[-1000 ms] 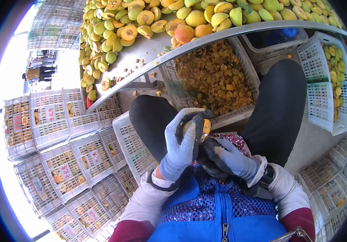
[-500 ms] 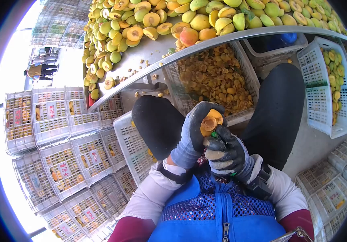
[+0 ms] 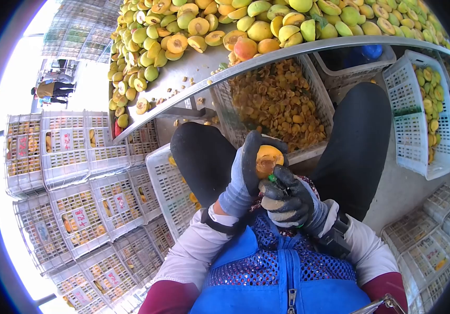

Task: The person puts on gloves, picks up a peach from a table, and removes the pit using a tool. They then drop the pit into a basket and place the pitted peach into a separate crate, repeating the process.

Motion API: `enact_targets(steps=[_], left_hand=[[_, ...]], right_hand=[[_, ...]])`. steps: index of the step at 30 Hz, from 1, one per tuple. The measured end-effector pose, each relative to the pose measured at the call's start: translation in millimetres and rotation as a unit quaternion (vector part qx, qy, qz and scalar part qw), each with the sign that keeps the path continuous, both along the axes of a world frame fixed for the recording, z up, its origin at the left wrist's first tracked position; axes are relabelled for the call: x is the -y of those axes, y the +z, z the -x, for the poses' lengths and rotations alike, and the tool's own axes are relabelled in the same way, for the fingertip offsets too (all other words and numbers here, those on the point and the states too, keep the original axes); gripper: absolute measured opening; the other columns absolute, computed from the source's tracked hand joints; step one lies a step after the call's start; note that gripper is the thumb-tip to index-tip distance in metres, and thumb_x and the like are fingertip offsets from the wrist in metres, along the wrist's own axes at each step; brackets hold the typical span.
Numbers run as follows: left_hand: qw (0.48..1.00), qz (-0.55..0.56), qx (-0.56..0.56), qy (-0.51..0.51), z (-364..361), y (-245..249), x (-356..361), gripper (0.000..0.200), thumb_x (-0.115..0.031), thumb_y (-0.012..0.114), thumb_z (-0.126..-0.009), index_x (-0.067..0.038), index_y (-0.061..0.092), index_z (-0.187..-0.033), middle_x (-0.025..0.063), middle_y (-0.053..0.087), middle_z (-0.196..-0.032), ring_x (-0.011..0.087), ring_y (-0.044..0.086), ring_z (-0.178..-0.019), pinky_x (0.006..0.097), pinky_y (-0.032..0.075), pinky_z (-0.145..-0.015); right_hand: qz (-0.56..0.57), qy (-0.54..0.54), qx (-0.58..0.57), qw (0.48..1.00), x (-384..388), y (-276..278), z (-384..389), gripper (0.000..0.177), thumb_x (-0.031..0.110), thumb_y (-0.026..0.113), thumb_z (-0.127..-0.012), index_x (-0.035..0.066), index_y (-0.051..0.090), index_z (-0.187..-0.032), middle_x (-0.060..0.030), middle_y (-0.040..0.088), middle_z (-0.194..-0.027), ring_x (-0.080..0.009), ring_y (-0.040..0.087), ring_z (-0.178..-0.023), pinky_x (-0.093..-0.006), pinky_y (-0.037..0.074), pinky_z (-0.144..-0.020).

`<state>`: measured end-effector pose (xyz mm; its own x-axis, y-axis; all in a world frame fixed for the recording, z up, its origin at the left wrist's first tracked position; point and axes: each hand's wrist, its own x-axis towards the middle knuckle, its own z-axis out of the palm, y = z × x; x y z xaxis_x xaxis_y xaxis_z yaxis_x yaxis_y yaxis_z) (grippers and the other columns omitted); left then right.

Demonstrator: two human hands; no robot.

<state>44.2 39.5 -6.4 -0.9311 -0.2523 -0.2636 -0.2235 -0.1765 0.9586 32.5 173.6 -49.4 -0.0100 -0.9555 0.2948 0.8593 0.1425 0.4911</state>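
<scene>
My left hand, in a grey and black work glove, is closed around an apricot half with its cut orange face turned up. Close beside it, my gloved right hand is curled around a small green tool. Only bits of the tool show; its blade or tip is hidden by fingers and fruit. The right thumb and fingertips meet the fruit's lower edge. Both hands are held above my lap, between my knees.
Ahead, a metal table bears a heap of halved apricots. Beneath its edge sits a crate of brownish fruit scraps. Another crate with fruit stands right, one by my left knee, and stacked crates further left.
Both hands have shifted slightly left. The apricot half has turned a little in the left hand, and the right fingers have moved along its lower edge.
</scene>
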Motion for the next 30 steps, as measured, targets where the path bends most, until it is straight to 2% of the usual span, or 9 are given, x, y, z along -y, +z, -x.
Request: enact_targets(steps=[4,8,11,12,13,16,18,25,30], left_hand=[[0.997,0.058,-0.041,0.031,-1,8,-9,0.053,-0.044,0.033,-0.098,0.001,0.060,-0.095,0.0103,0.064,-0.081,0.0171,0.062,-0.072,0.0279,0.051,-0.071],[0.955,-0.231,0.079,0.167,-9,-46,12,0.043,-0.036,0.038,-0.097,0.001,0.059,-0.096,0.0115,0.064,-0.085,0.0201,0.062,-0.075,0.0313,0.052,-0.074],[0.989,0.081,-0.035,0.119,-21,-37,36,0.026,-0.021,0.041,-0.097,0.000,0.056,-0.098,0.0107,0.064,-0.085,0.0192,0.064,-0.075,0.0314,0.054,-0.069],[0.944,-0.302,0.043,0.127,-22,-34,47,0.029,-0.024,0.040,-0.097,0.000,0.057,-0.097,0.0102,0.064,-0.084,0.0183,0.064,-0.074,0.0306,0.054,-0.069],[0.986,-0.087,0.045,0.134,-20,-12,34,0.036,-0.029,0.036,-0.098,0.000,0.057,-0.101,0.0100,0.064,-0.083,0.0186,0.064,-0.072,0.0299,0.054,-0.067],[0.958,-0.151,0.040,0.240,-25,25,46,0.037,-0.029,0.035,-0.098,0.000,0.057,-0.103,0.0097,0.064,-0.085,0.0185,0.064,-0.073,0.0294,0.054,-0.069],[0.958,0.208,-0.018,0.198,-46,28,86,0.034,-0.027,0.038,-0.098,0.000,0.059,-0.102,0.0097,0.065,-0.087,0.0195,0.064,-0.077,0.0286,0.052,-0.072],[0.669,0.611,0.421,0.049,-105,17,269,0.037,-0.037,0.052,-0.090,-0.004,0.061,-0.106,0.0185,0.066,-0.096,0.0324,0.064,-0.089,0.0378,0.049,-0.078],[0.784,0.546,0.250,0.157,-30,25,342,0.036,-0.031,0.060,-0.088,-0.002,0.061,-0.110,0.0177,0.067,-0.096,0.0288,0.065,-0.085,0.0342,0.050,-0.075]], right_hand=[[-0.047,0.000,0.000,0.999,0,6,4,0.050,0.051,0.033,-0.096,0.006,0.050,-0.086,0.0017,0.037,-0.051,-0.0066,0.030,-0.033,-0.0225,0.028,-0.028],[-0.121,-0.064,-0.131,0.982,-10,15,0,0.045,0.046,0.036,-0.097,0.005,0.050,-0.084,0.0013,0.039,-0.050,-0.0062,0.032,-0.034,-0.0207,0.028,-0.029],[-0.126,-0.079,-0.152,0.977,-11,8,6,0.046,0.047,0.035,-0.097,0.005,0.052,-0.085,0.0016,0.037,-0.051,-0.0065,0.033,-0.035,-0.0206,0.028,-0.029],[-0.125,-0.077,-0.132,0.980,-10,1,6,0.047,0.047,0.035,-0.097,0.005,0.052,-0.085,0.0016,0.037,-0.051,-0.0066,0.033,-0.035,-0.0206,0.027,-0.029],[-0.193,-0.051,-0.115,0.973,-9,-5,5,0.049,0.050,0.035,-0.096,0.005,0.054,-0.087,0.0016,0.035,-0.052,-0.0063,0.032,-0.037,-0.0205,0.026,-0.028],[-0.227,0.015,-0.044,0.973,-5,-17,12,0.051,0.051,0.035,-0.096,0.005,0.054,-0.088,0.0011,0.034,-0.053,-0.0060,0.029,-0.037,-0.0204,0.026,-0.029],[-0.226,0.014,-0.101,0.969,-5,-18,16,0.048,0.057,0.041,-0.092,0.011,0.050,-0.083,0.0040,0.028,-0.053,-0.0062,0.023,-0.038,-0.0210,0.019,-0.031],[-0.290,-0.003,-0.103,0.951,-5,-33,35,0.048,0.056,0.040,-0.092,0.011,0.055,-0.087,0.0025,0.032,-0.054,-0.0072,0.028,-0.040,-0.0212,0.023,-0.033],[-0.382,0.013,-0.207,0.901,9,-49,45,0.047,0.056,0.040,-0.092,0.013,0.056,-0.090,0.0013,0.035,-0.054,-0.0088,0.030,-0.038,-0.0234,0.024,-0.033]])
